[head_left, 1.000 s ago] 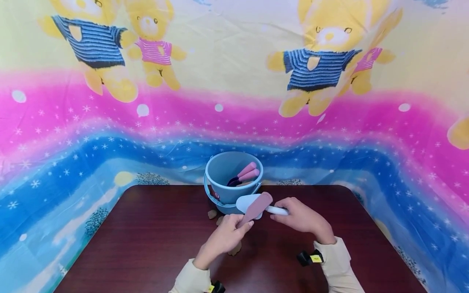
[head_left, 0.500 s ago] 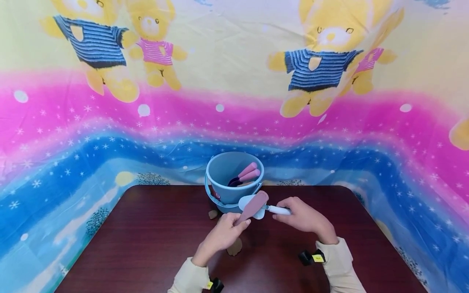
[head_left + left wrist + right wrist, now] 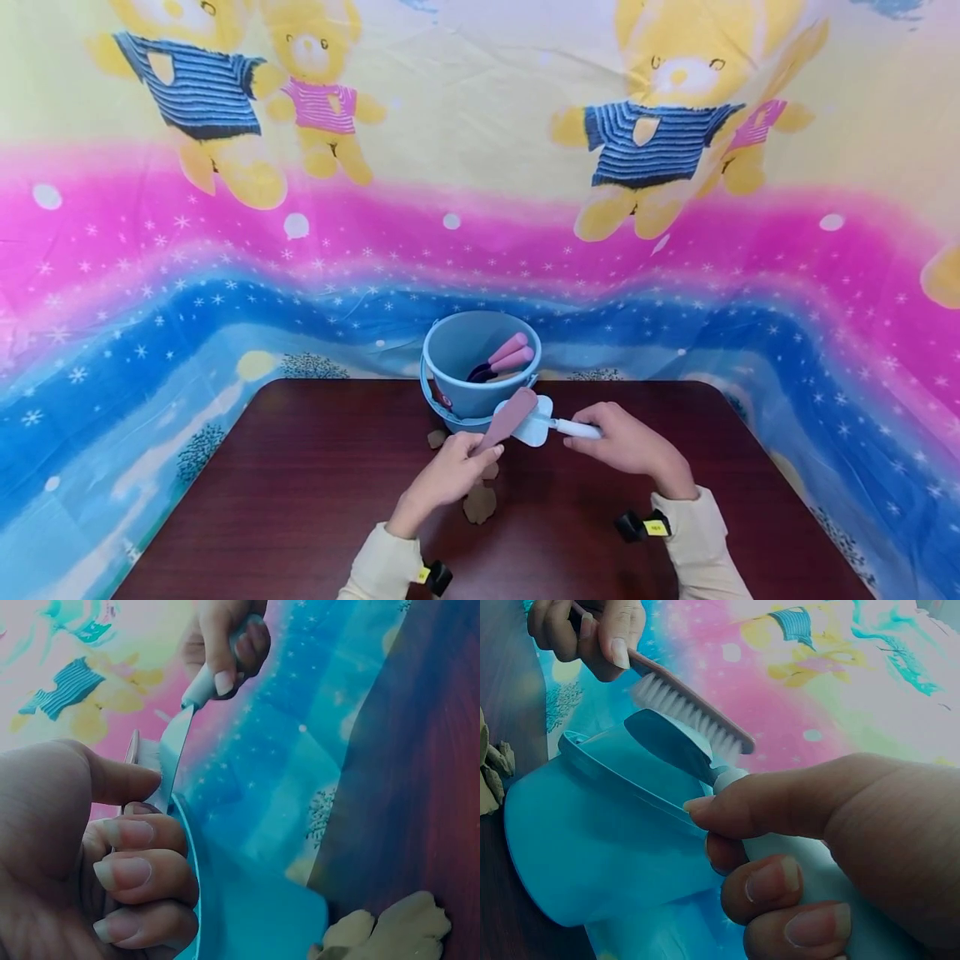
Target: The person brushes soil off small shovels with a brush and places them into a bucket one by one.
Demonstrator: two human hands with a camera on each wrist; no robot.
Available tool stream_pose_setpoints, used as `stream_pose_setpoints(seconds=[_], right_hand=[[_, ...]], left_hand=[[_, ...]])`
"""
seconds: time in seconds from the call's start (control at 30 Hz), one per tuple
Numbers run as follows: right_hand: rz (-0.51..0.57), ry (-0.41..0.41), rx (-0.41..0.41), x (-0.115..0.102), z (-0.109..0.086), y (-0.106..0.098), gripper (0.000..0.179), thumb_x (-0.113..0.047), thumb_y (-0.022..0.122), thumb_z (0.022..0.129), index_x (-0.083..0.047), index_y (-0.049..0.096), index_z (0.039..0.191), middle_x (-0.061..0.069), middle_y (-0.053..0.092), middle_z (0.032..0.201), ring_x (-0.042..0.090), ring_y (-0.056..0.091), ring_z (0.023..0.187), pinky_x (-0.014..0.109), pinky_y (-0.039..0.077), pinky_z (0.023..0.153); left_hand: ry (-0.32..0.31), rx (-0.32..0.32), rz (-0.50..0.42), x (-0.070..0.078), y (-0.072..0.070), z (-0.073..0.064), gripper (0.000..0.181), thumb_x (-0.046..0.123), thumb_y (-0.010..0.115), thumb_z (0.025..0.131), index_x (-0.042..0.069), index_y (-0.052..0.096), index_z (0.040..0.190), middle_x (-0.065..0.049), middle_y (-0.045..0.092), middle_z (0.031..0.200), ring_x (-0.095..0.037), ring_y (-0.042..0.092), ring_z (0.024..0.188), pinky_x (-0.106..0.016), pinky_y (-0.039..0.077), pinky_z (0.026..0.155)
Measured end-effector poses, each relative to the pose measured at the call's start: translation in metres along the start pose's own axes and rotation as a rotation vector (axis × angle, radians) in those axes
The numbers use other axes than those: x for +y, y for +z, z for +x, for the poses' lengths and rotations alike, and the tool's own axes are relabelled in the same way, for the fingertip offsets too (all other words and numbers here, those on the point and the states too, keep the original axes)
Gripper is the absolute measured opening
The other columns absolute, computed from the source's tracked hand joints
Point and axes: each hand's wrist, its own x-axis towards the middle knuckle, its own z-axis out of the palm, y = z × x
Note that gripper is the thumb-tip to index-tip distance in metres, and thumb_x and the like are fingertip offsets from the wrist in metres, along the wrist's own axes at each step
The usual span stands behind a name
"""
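My left hand (image 3: pixel 442 477) grips a pink brush (image 3: pixel 512 417) by its handle; its white bristles (image 3: pixel 679 705) face down in the right wrist view. In my right hand (image 3: pixel 630 443) is a small trowel with a white handle (image 3: pixel 577 429) and a pale blue blade (image 3: pixel 535 427). The brush lies across the blade, bristles at or just above it; exact contact is hard to tell. Both tools are held in front of a blue bucket (image 3: pixel 472 402). Several brown lumps, one of them large (image 3: pixel 480 504), lie on the table beneath my left hand.
Two pink-handled tools (image 3: pixel 512 358) lean inside the bucket, their lower ends partly hidden. The bucket's handle (image 3: pixel 438 410) hangs down in front. It stands at the back of the dark red table (image 3: pixel 322 483), before a patterned cloth (image 3: pixel 450 250).
The brush has moved left and slightly down along the blade, away from the trowel's handle. My right hand has drifted a little to the right with the trowel. More brown lumps show.
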Motion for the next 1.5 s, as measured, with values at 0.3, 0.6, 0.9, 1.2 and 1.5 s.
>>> stream_pose_setpoints(seconds=[0.3, 0.6, 0.9, 1.2, 1.5], right_hand=[[0.001, 0.010, 0.015, 0.002, -0.004, -0.008, 0.018, -0.025, 0.073, 0.094, -0.025, 0.068, 0.077, -0.012, 0.046, 0.057, 0.003, 0.040, 0.053, 0.025, 0.041, 0.055], [0.002, 0.004, 0.030, 0.006, -0.007, -0.012, 0.020, -0.023, 0.075, 0.092, -0.026, 0.067, 0.074, -0.012, 0.046, 0.057, 0.003, 0.040, 0.053, 0.023, 0.040, 0.053], [0.034, -0.001, 0.017, 0.010, -0.006, -0.009, 0.020, -0.026, 0.073, 0.094, -0.021, 0.067, 0.076, -0.011, 0.046, 0.059, 0.003, 0.039, 0.054, 0.024, 0.040, 0.054], [0.036, 0.001, 0.007, 0.005, 0.000, -0.001, 0.019, -0.027, 0.072, 0.095, -0.026, 0.067, 0.076, -0.011, 0.046, 0.058, 0.004, 0.041, 0.054, 0.025, 0.042, 0.056], [0.031, -0.015, 0.010, 0.002, 0.002, 0.002, 0.021, -0.023, 0.073, 0.094, -0.027, 0.066, 0.074, -0.011, 0.047, 0.057, 0.003, 0.042, 0.052, 0.025, 0.043, 0.055]], left_hand=[[-0.013, 0.053, 0.059, -0.009, -0.015, 0.000, 0.033, 0.031, 0.052, 0.107, 0.008, 0.054, 0.083, 0.004, 0.038, 0.057, -0.010, 0.034, 0.047, -0.024, 0.034, 0.048], [-0.020, 0.092, 0.118, -0.012, -0.020, -0.001, 0.039, 0.031, 0.054, 0.106, 0.006, 0.052, 0.076, 0.004, 0.039, 0.058, -0.011, 0.036, 0.048, -0.026, 0.034, 0.049], [0.001, 0.064, 0.021, -0.002, -0.019, -0.003, 0.034, 0.031, 0.054, 0.106, 0.009, 0.053, 0.080, 0.002, 0.039, 0.057, -0.011, 0.035, 0.047, -0.025, 0.034, 0.048], [0.065, -0.011, -0.084, 0.010, 0.002, -0.002, 0.034, 0.031, 0.054, 0.106, 0.005, 0.053, 0.085, 0.000, 0.041, 0.061, -0.009, 0.038, 0.049, -0.025, 0.037, 0.048], [0.092, 0.010, 0.026, 0.014, 0.012, -0.001, 0.033, 0.033, 0.057, 0.105, 0.010, 0.058, 0.082, 0.002, 0.043, 0.059, -0.007, 0.038, 0.050, -0.023, 0.035, 0.051]])
